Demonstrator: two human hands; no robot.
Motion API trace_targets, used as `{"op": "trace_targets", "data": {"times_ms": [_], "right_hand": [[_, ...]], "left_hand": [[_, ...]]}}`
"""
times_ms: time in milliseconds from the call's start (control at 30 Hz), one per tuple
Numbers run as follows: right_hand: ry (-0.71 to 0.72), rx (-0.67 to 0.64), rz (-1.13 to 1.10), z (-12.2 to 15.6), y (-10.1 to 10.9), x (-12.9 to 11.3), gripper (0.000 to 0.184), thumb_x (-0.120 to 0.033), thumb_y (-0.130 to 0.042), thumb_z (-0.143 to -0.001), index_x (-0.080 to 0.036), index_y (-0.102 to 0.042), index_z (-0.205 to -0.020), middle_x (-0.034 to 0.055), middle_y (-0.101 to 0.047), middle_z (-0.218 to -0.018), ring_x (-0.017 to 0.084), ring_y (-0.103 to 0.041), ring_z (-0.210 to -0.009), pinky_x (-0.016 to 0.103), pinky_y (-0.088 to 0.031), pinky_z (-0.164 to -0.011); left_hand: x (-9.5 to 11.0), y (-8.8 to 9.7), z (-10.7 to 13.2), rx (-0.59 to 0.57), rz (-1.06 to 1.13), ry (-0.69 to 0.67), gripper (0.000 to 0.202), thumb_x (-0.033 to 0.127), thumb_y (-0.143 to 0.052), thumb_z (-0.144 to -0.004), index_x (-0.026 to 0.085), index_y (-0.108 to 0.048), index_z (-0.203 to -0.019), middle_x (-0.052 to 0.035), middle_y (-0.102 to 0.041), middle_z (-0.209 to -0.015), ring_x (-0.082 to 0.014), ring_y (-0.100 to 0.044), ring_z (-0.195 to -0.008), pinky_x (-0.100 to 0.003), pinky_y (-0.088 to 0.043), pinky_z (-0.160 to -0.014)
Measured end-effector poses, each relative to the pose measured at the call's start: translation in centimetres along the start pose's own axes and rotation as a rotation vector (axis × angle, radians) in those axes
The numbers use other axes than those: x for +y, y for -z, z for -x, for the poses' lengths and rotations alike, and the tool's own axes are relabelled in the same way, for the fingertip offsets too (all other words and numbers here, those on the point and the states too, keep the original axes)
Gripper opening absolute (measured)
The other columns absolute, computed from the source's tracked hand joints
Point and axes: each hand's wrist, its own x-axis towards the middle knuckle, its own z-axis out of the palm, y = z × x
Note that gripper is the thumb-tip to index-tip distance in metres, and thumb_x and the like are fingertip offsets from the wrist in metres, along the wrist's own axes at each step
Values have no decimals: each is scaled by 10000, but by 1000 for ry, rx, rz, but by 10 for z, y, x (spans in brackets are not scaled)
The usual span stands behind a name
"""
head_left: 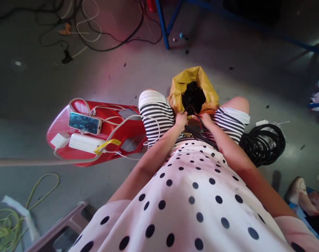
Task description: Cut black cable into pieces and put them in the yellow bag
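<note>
I sit with a yellow bag [180, 89] between my knees; it is open and filled with black parts [193, 97]. My left hand [181, 119] is curled closed at the bag's near rim, on something I cannot make out. My right hand [205, 120] is closed on a thin black cable [198, 134] that runs back across my lap. Both hands sit close together in front of my striped shorts [156, 113].
A red plastic stool [61, 126] at my left carries a phone [84, 123], a white power bank [83, 142] and white leads. A coil of black cable [264, 143] lies on the floor at my right. Blue frame legs [163, 26] and loose wires lie ahead. Another person's foot [297, 190] is at lower right.
</note>
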Motion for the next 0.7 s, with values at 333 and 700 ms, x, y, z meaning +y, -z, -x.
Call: {"op": "trace_targets", "data": {"times_ms": [333,700], "right_hand": [[-42,-76,-42,3,4,-3,693,-857,-789,-848,-167,-727,-858,36,-623,-543,188,-568,-492,295,-395,-462],[-15,-65,5,6,4,-6,666,-838,-776,-873,-199,-629,-763,24,-602,-562,169,-563,-534,283,-396,-508]], "left_hand": [[5,11,-13,-83,9,-21,252,182,-571,-1059,215,-474,-828,93,-327,-561,-62,-258,-404,-218,-130,-454],[6,17,-20,-191,12,20,187,184,-561,-1059,168,-622,-883,91,-346,-570,-55,-258,-391,-186,-157,-416]]}}
